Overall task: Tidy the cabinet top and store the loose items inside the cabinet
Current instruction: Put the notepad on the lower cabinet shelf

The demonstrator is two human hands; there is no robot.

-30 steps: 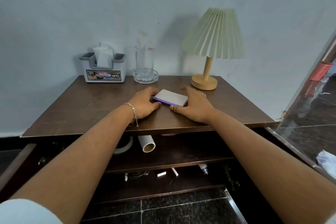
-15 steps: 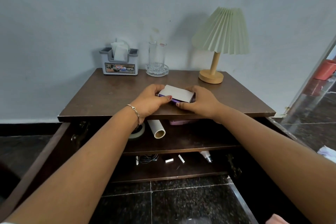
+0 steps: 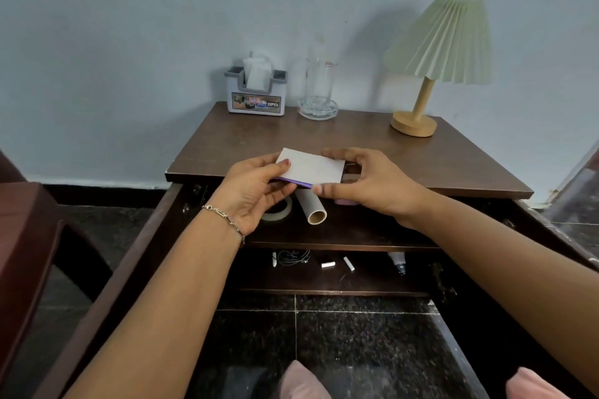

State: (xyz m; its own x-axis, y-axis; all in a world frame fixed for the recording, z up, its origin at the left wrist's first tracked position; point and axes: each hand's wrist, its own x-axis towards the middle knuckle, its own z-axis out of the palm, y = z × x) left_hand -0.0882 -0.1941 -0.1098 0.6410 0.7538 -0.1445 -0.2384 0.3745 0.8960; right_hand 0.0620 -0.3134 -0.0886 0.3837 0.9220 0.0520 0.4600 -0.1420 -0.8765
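A flat white pad with a purple edge [image 3: 310, 168] is lifted just off the front edge of the dark wooden cabinet top [image 3: 405, 159]. My left hand [image 3: 252, 191] pinches its left end, thumb on top. My right hand [image 3: 366, 185] grips its right end, fingers over the far side and thumb at the near corner. Both cabinet doors stand open. On the upper shelf below lie a cardboard tube [image 3: 311, 207], a tape roll [image 3: 277, 211] and a small purple item [image 3: 344, 201], partly hidden by my hands.
At the back of the top stand a grey tissue holder [image 3: 256, 94], a glass on a glass dish [image 3: 318, 91] and a pleated lamp [image 3: 434, 61]. The lower shelf holds a cable [image 3: 291, 257], white bits [image 3: 337, 264] and a tube [image 3: 398, 261]. A dark chair [image 3: 29, 236] stands left.
Both hands have taken hold of the pad and lifted it from the cabinet top toward the front edge. The camera has drawn back and tilted down.
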